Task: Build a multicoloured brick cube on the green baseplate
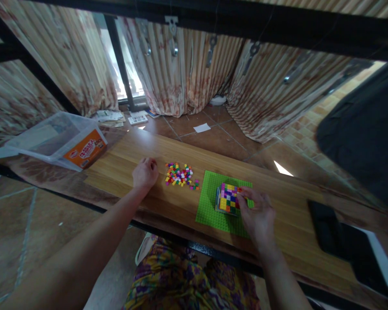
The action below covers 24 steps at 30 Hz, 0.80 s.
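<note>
On the right, the right hand (257, 212) had thumb and forefinger close together at the right edge of the brick stack (228, 199) on the green baseplate (206, 206); whether they pinched anything I couldn't tell. Uneven pressure there might have dislodged its top. Farther left, the left hand (145, 174) lay curled, contents hidden, beside loose bricks (180, 174) that a careless sweep could have scattered.

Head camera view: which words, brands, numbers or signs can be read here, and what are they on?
Orange label on the clear plastic box: large white characters, too blurred to quote.
White booklet: dark print, too small to read.
Paper stack: marks too blurred to read.
No text reads clearly.
</note>
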Each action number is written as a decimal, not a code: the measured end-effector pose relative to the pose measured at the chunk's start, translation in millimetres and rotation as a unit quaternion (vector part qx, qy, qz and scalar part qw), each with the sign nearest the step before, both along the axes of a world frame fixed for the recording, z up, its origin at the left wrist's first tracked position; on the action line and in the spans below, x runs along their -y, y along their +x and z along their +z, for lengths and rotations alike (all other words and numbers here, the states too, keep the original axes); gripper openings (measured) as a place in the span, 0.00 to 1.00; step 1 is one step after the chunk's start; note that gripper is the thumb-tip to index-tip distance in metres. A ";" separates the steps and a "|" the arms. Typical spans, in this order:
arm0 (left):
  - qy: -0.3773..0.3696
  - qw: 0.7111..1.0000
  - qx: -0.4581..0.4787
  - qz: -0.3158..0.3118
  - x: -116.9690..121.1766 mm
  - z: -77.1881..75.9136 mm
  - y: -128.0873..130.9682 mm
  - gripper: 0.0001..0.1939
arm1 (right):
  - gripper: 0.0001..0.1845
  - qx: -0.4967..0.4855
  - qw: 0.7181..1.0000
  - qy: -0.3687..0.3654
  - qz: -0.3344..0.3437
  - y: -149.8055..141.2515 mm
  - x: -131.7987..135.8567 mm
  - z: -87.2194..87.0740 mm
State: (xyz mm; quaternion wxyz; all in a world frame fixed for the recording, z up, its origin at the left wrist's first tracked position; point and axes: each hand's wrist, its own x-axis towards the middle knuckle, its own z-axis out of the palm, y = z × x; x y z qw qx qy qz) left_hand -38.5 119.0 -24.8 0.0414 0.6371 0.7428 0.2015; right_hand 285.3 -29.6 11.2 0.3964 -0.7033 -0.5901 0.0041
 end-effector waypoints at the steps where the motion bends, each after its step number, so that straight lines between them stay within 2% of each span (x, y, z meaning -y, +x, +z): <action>1: -0.002 1.000 0.001 0.000 0.1 0.4 0.1 0.14 | 0.13 -0.003 1.000 -0.001 -0.004 0.1 0.1 -0.6; 5: -0.005 1.000 0.009 0.001 0.6 2.0 0.9 0.14 | 0.13 -0.035 0.999 -0.018 -0.023 1.4 -0.9 -2.9; 10: 0.000 1.000 0.006 0.002 1.0 2.3 1.3 0.14 | 0.15 -0.122 0.985 -0.104 -0.065 3.5 -7.1 -1.0; 14: -0.006 1.000 0.005 0.006 1.2 2.7 1.5 0.15 | 0.16 -0.169 0.977 -0.121 -0.049 6.2 -11.7 -0.4; 18: -0.008 1.000 0.005 0.004 1.5 3.5 1.9 0.15 | 0.17 -0.171 0.978 -0.115 -0.032 7.9 -12.6 -0.8; 24: -0.005 1.000 0.008 0.002 1.8 2.9 1.8 0.14 | 0.14 -0.149 0.979 -0.128 -0.057 1.8 -12.5 7.0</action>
